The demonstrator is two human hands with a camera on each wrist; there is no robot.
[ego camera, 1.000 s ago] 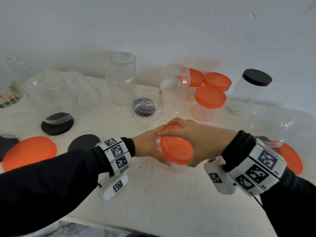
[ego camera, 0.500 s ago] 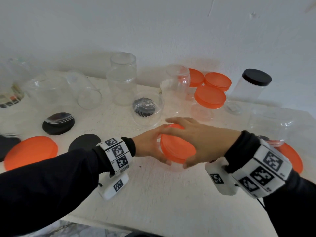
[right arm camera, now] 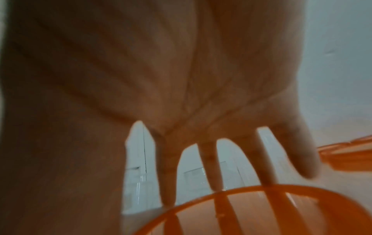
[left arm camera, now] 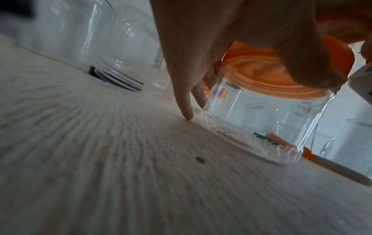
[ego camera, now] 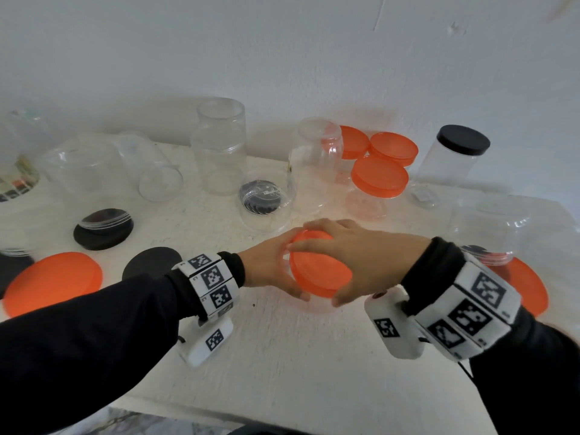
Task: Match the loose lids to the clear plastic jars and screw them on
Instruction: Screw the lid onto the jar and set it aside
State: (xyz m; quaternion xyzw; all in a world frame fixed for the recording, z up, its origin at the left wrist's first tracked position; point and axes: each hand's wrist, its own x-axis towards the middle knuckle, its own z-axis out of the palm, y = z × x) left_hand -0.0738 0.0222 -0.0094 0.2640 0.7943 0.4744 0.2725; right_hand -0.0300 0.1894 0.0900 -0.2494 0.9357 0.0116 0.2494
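Head view, centre of the frame, and both hands are on the one jar: the right hand (ego camera: 364, 262) is spread over the orange lid (ego camera: 318, 270), fingers fanned and curled down over its rim, gripping it from above, while the left hand (ego camera: 270, 266) wraps the clear jar (left arm camera: 261, 117) beneath, thumb on the near side, fingers round the far wall. From the left wrist camera you can see the lid seated on the jar's mouth, the jar's base standing on the white table (ego camera: 314, 356), and one fingertip of the left hand touching the tabletop beside it. My guess is the lid is being twisted home right now. The risk is a cross-thread: if the lid sits slightly tilted, it could bind and look closed without being so. That thin, glossy jar wall looks likely to flex under a hard squeeze, and smooth plastic may slip in the palm. The lid is a flat translucent disc with a ridged skirt; through it, in the right wrist view, the fingers (right arm camera: 211, 167) show as dark bars. More round lids, orange (ego camera: 51, 282) and black (ego camera: 150, 262), lie at lower left on the matt, grainy top, with uncapped jars (ego camera: 219, 149) along the back.
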